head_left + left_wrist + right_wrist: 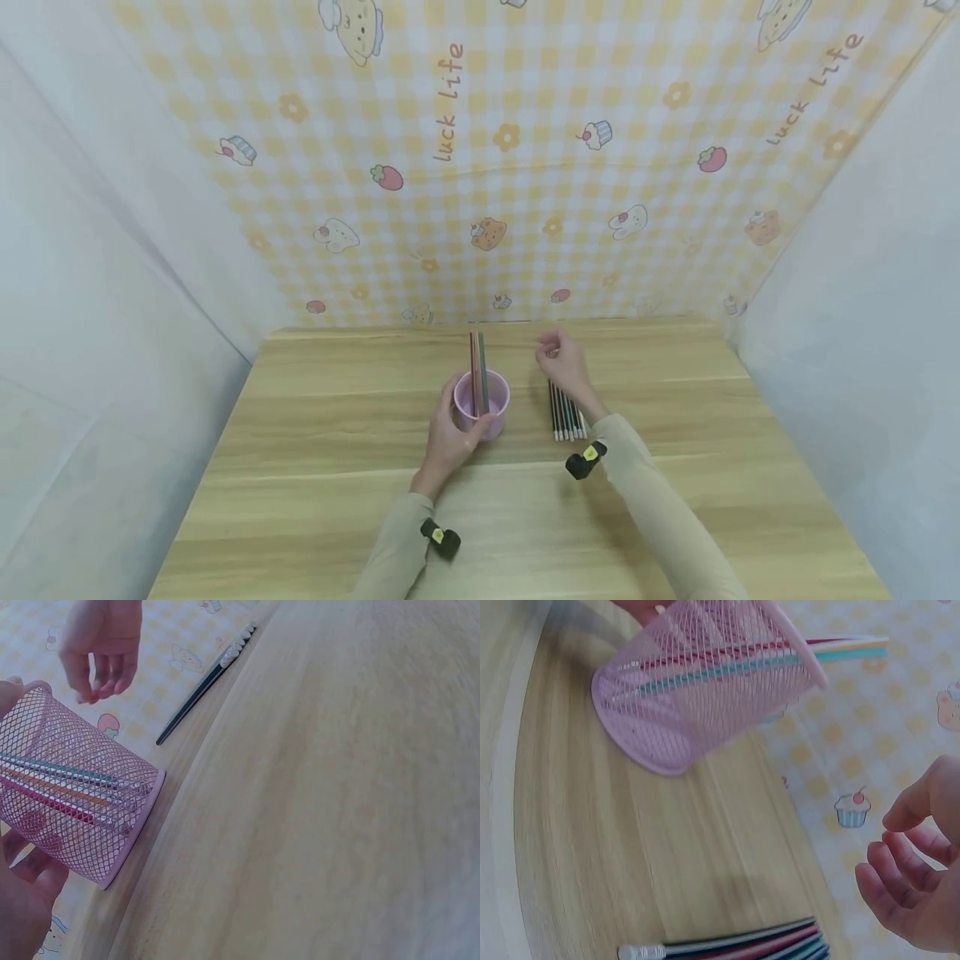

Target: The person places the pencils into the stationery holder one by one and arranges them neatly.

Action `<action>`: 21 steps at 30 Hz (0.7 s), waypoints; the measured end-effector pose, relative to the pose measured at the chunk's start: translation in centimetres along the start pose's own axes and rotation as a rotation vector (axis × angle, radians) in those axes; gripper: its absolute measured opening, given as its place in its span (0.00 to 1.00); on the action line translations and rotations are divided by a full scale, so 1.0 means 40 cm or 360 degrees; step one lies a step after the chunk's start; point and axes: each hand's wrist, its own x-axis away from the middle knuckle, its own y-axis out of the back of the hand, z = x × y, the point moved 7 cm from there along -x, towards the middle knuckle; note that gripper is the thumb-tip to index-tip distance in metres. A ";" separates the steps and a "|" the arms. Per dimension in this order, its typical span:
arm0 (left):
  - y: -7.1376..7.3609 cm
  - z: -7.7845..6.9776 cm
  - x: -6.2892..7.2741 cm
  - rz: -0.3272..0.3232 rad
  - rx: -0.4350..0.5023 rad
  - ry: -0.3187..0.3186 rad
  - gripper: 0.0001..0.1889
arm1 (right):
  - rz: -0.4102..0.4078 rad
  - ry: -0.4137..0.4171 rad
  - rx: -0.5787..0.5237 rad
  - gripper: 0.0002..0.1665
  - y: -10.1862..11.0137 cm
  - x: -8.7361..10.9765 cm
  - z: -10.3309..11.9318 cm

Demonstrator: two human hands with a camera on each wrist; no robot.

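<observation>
My left hand (pixel 447 442) grips the side of a pink mesh pencil cup (pixel 82 851) standing on the table, thumb near its rim. Inside lean a few coloured pencils (pixel 851 646), red, orange and green among them, their upper ends rising above the rim. To the cup's right, several dark-toned pencils (pixel 567 414) with pale ends lie side by side. Over the far end of that row is my right hand (pixel 566 367), its fingers loosely bent and nothing visible between them. The right wrist view shows the same hand (pixel 919 881) with the thumb close to the forefinger.
The wood-grain table (pixel 315 467) reaches back to a yellow checked cloth (pixel 517 192) hung behind it. Pale walls (pixel 97 333) close in the left and right sides. A small black device (pixel 585 461) sits on each wrist over the sleeves.
</observation>
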 end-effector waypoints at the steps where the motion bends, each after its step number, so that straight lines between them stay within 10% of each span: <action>1: -0.001 0.000 0.001 -0.0001 0.0004 0.0007 0.44 | 0.0000 -0.0018 0.0008 0.19 0.006 0.001 -0.009; 13: 0.002 0.003 0.006 0.0004 0.0006 0.0017 0.43 | -0.0058 -0.0140 0.0032 0.20 0.052 -0.006 -0.101; 21: -0.020 0.097 -0.001 -0.0020 0.0020 0.0019 0.46 | -0.0050 -0.0305 0.0132 0.22 0.074 -0.003 -0.164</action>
